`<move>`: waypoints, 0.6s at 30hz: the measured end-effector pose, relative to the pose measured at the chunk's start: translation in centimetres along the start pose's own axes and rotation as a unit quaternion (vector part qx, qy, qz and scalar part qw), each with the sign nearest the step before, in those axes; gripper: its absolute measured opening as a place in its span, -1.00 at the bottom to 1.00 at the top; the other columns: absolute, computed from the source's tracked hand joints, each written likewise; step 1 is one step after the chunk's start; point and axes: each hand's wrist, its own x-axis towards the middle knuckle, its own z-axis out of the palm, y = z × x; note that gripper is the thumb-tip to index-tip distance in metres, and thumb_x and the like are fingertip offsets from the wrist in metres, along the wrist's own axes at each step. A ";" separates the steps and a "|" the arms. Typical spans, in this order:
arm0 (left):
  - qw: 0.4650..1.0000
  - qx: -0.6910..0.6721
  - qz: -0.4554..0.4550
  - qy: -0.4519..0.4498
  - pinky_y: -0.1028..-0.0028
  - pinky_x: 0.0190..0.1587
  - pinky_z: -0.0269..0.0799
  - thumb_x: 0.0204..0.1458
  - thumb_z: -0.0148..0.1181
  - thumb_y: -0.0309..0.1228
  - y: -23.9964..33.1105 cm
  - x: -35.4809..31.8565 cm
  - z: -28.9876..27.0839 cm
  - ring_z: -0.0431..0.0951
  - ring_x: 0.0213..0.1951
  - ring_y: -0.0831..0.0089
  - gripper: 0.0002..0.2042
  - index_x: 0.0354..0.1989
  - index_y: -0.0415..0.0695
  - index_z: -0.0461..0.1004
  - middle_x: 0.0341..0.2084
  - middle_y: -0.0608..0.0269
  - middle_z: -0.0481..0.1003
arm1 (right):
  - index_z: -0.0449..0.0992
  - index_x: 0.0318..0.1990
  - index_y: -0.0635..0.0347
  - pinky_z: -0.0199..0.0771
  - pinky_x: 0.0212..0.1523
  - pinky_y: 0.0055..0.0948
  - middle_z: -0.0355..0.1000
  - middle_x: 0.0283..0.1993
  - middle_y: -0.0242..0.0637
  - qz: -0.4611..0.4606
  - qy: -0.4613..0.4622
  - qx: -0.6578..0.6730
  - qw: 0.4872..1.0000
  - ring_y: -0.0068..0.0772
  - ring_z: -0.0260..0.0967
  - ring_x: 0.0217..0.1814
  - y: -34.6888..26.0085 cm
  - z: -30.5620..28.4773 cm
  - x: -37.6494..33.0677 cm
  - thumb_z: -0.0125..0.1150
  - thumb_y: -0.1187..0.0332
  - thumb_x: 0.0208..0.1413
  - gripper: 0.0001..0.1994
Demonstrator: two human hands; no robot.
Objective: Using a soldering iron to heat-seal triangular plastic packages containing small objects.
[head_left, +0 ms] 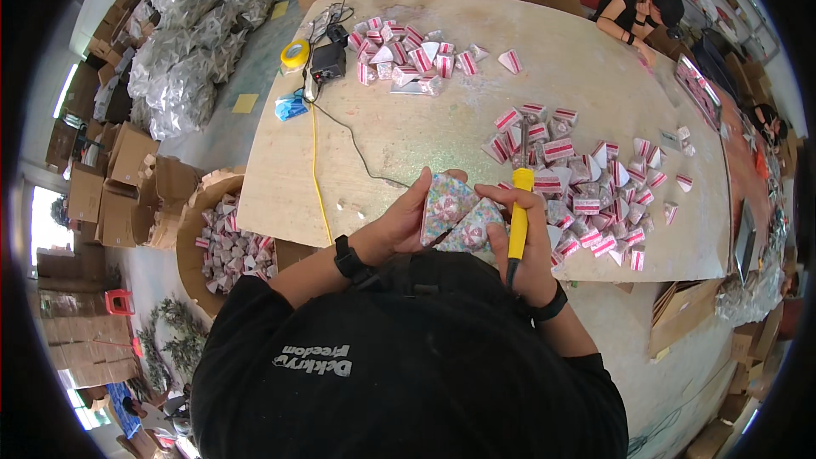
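Near the front edge of the table, my left hand (406,217) grips a triangular piece with a pastel speckled pattern (448,202), its fingers behind it. A second triangular face of the same pattern (473,226) lies against it on the right; whether the two are joined I cannot tell. My right hand (533,246) is closed around the yellow handle of a soldering iron (521,195), whose metal shaft points away from me over the pile. The fingers of that hand also touch the second face. Small triangular packets with pink-and-white bands (586,204) are heaped just right of my right hand.
Another heap of packets (416,55) lies at the far left of the table (382,140). Near it are yellow tape (295,53), a black power box (328,61) and cords. A round carton (194,259) of packets stands left. Other people sit at the far side.
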 end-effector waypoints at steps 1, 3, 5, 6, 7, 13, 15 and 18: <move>1.000 -0.018 -0.009 0.005 0.18 0.20 0.32 0.17 -0.17 0.23 -0.1 0.1 0.2 0.39 0.15 0.16 -0.36 0.13 -0.11 0.19 0.12 0.03 0.35 | 0.17 0.07 0.22 0.23 0.23 -0.32 0.38 0.13 0.02 0.000 -0.001 0.000 1.000 -0.22 0.33 0.19 0.2 0.1 0.0 0.05 0.58 0.16 -0.66; 1.000 -0.025 -0.008 -0.011 0.15 0.19 0.34 0.18 -0.17 0.22 -0.6 0.6 0.9 0.40 0.16 0.17 -0.36 0.17 -0.09 0.19 0.15 0.07 0.33 | 0.17 0.08 0.23 0.27 0.20 -0.32 0.36 0.14 0.04 -0.025 0.008 0.020 0.999 -0.19 0.34 0.18 0.6 0.4 -0.1 0.05 0.56 0.18 -0.66; 0.999 -0.032 -0.010 -0.027 0.11 0.18 0.37 0.19 -0.18 0.22 -0.5 0.8 2.0 0.40 0.16 0.19 -0.35 0.22 -0.07 0.19 0.18 0.10 0.31 | 0.17 0.08 0.25 0.28 0.20 -0.32 0.35 0.15 0.05 -0.010 0.036 0.047 0.998 -0.19 0.34 0.17 1.1 0.6 -0.3 0.05 0.55 0.20 -0.67; 0.997 -0.009 -0.046 -0.059 0.04 0.15 0.38 0.15 -0.15 0.26 -0.1 1.0 3.1 0.40 0.16 0.17 -0.30 0.26 -0.07 0.16 0.19 0.10 0.31 | 0.17 0.09 0.26 0.30 0.19 -0.32 0.34 0.15 0.06 0.004 0.067 0.074 0.995 -0.18 0.35 0.17 1.2 0.7 -0.4 0.04 0.54 0.21 -0.68; 0.993 0.015 -0.079 -0.090 -0.03 0.13 0.39 0.10 -0.12 0.30 0.1 0.9 3.6 0.40 0.17 0.15 -0.23 0.29 -0.06 0.13 0.20 0.09 0.30 | 0.17 0.09 0.26 0.30 0.19 -0.32 0.34 0.15 0.06 0.004 0.065 0.075 0.995 -0.18 0.35 0.17 1.4 0.6 -0.4 0.04 0.54 0.21 -0.68; 0.987 -0.069 -0.112 -0.091 -0.11 0.06 0.40 0.04 -0.02 0.25 -1.0 0.2 -0.5 0.38 0.17 0.06 -0.18 0.37 -0.04 0.08 0.23 0.07 0.28 | 0.17 0.09 0.29 0.30 0.17 -0.31 0.35 0.12 0.05 -0.005 0.052 0.076 0.996 -0.19 0.36 0.13 1.5 0.6 0.0 0.02 0.54 0.22 -0.68; 0.984 -0.094 -0.101 -0.114 -0.09 0.05 0.40 0.02 0.00 0.23 -1.2 0.2 -0.5 0.38 0.18 0.04 -0.18 0.37 -0.04 0.09 0.24 0.06 0.27 | 0.17 0.11 0.27 0.33 0.12 -0.31 0.35 0.11 0.03 -0.026 0.035 -0.033 0.998 -0.24 0.37 0.05 1.9 0.3 0.0 0.06 0.42 0.24 -0.65; 0.994 -0.021 -0.072 -0.080 0.02 0.04 0.42 -0.02 0.05 0.20 -0.6 0.4 1.0 0.38 0.17 0.04 -0.17 0.36 -0.07 0.11 0.24 0.05 0.27 | 0.16 0.14 0.28 0.35 0.01 -0.36 0.42 0.00 0.01 -0.088 0.143 -0.134 0.977 -0.31 0.39 -0.10 1.9 -0.1 0.2 0.06 0.14 0.26 -0.54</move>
